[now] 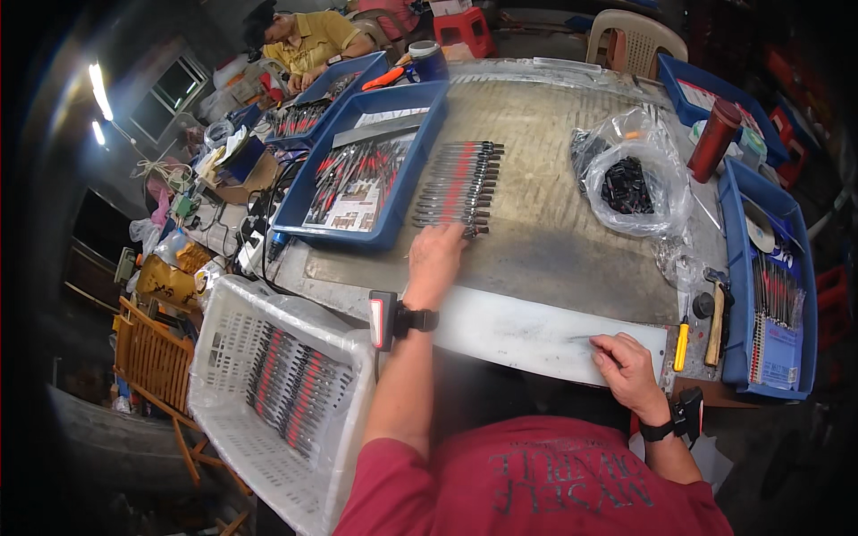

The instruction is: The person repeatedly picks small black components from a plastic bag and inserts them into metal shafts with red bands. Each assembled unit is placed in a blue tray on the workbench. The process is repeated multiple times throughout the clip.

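Maroon T-shirt, short sleeves, large dark block lettering across the front in stacked lines, upside down from this view; a smaller, fainter line of print sits by the big letters. Left sleeve plain maroon, right sleeve the same. Left hand and right hand bare, forearms bare too. Left-wrist strap black, carrying a boxy dark-framed module, rectangular, pale face, red edging. Right-wrist strap also black, with a dark device, details too small to tell.
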